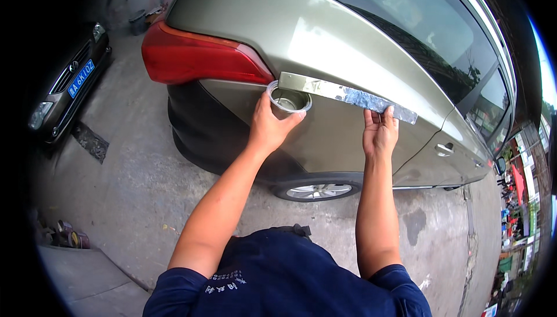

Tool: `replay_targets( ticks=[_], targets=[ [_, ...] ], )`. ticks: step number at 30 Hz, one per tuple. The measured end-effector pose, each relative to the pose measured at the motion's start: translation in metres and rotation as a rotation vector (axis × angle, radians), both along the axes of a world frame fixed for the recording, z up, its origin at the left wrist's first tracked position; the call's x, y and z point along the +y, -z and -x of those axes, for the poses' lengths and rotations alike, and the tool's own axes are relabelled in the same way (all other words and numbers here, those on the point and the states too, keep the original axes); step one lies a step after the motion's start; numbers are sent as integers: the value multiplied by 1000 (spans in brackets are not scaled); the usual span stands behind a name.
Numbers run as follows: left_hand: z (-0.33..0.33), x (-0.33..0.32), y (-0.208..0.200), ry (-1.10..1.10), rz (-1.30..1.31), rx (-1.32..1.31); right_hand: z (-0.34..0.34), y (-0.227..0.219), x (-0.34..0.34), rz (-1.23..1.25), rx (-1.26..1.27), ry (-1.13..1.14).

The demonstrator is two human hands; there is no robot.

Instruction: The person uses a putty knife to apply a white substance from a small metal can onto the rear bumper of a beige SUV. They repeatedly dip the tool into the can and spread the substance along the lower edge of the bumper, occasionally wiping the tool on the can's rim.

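My left hand (270, 126) is closed around a small clear plastic cup (289, 103), with some greenish-grey liquid visible inside. Between the fingertips of my right hand (380, 134) is the right end of a long flat paint stirring stick (325, 89). Its left end is coated in a pale champagne colour, while blue and grey smears cover the rest. That coated end overlaps the cup's upper rim in view; whether they touch, I cannot tell. Behind both hands is the champagne-coloured rear side panel (342, 137) of a car, beside its red tail light (197, 56).
Below the panel is the car's rear wheel (319, 191), with a door handle (445, 149) farther right. A second, dark car (69, 85) stands at the left on the concrete floor (145, 201). Several paint cans (75, 239) sit at lower left; a dark bucket (137, 22) is farther back.
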State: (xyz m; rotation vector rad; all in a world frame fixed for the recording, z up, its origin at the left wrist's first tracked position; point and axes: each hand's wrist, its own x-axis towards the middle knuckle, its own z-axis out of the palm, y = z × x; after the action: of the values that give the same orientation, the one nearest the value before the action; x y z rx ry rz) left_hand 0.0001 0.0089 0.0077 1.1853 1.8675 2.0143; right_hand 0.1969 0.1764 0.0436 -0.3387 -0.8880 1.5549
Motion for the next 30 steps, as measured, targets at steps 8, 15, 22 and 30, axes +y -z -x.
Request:
replay_targets(
  ticks=[8, 15, 22, 30],
  targets=[
    [-1, 1, 0, -11, 20, -13, 3, -3, -1, -2, 7, 10],
    [5, -3, 4, 22, 0, 6, 2, -18, -14, 4, -53, 72],
    [-1, -4, 20, 231, 6, -66, -17, -56, -49, -248, -244, 191],
    [-50, -13, 78, 747, 165, -57, -33, -54, -133, -483, -724, 260]
  ],
)
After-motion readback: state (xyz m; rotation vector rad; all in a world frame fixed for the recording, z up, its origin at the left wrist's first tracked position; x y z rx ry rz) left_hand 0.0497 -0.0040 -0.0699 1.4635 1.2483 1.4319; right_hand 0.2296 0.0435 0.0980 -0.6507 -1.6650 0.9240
